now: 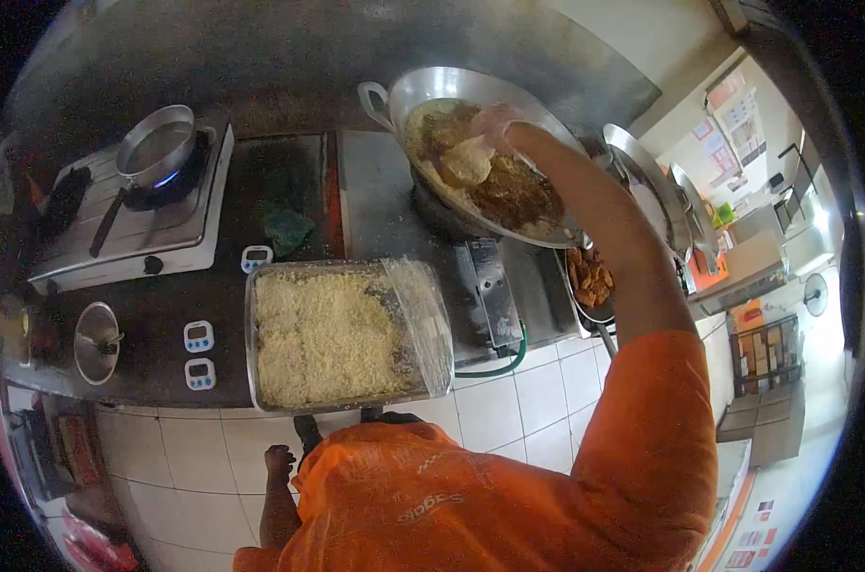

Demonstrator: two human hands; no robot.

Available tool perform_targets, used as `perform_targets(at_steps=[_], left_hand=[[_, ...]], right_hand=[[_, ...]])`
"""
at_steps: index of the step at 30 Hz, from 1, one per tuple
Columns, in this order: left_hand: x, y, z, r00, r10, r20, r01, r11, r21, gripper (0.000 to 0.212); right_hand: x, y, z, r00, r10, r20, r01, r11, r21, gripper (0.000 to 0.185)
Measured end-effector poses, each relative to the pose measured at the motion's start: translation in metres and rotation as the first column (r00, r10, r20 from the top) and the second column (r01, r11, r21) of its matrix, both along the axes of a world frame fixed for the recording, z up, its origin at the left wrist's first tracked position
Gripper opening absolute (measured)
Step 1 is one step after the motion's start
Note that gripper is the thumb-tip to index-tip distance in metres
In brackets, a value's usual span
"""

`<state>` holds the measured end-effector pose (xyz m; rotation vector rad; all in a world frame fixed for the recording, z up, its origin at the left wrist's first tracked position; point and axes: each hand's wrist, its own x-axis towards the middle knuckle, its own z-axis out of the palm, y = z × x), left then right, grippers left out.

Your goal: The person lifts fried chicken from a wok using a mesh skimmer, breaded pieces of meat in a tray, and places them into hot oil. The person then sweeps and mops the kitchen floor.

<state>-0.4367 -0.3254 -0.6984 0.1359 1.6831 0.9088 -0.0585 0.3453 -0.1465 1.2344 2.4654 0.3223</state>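
Note:
My right hand, blurred and seemingly in a thin clear glove, reaches into a large metal wok of frothing brown oil. A pale coated piece of food lies right by its fingers; whether they grip it is unclear. My left hand hangs low at my side with curled fingers and nothing visible in it. Before me, a rectangular tray holds pale yellowish crumbs, with clear plastic film over its right side.
On the left a small saucepan sits over a blue flame on a gas stove. White digital timers and a round metal lid lie nearby. Browned fried pieces fill a pan beneath my right arm. A green hose runs from the burner.

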Motion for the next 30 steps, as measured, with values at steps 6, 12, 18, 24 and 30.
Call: perform_targets(at_steps=[6,12,18,24,30], left_hand=[[-0.013,-0.017,-0.014,1.0,0.008,0.017,-0.008,1.0,0.026,0.017],[-0.041,-0.049,-0.065,0.353,-0.752,-0.557,0.816,0.539,-0.21,0.019],[-0.05,-0.034,-0.04,0.878,-0.448,-0.167,0.445,0.894,-0.058,0.013],[-0.073,-0.018,0.011,-0.116,-0.611,-0.783,0.797,0.413,-0.44,0.013],[-0.092,-0.02,-0.01,-0.159,-0.717,-0.678,0.832,0.272,-0.483,0.017]], right_hand=[[-0.025,0.006,0.055,0.988,-0.015,-0.154,0.055,0.963,0.263,0.021],[-0.114,-0.225,0.087,0.819,0.14,-0.557,-0.058,0.985,0.163,0.025],[-0.122,-0.314,-0.197,0.905,-0.364,-0.222,0.216,0.839,-0.499,0.082],[-0.147,-0.351,-0.203,0.693,-0.703,-0.159,0.459,0.6,-0.656,0.09],[-0.117,-0.328,-0.241,0.35,-0.847,-0.4,0.199,0.484,-0.852,0.076]])
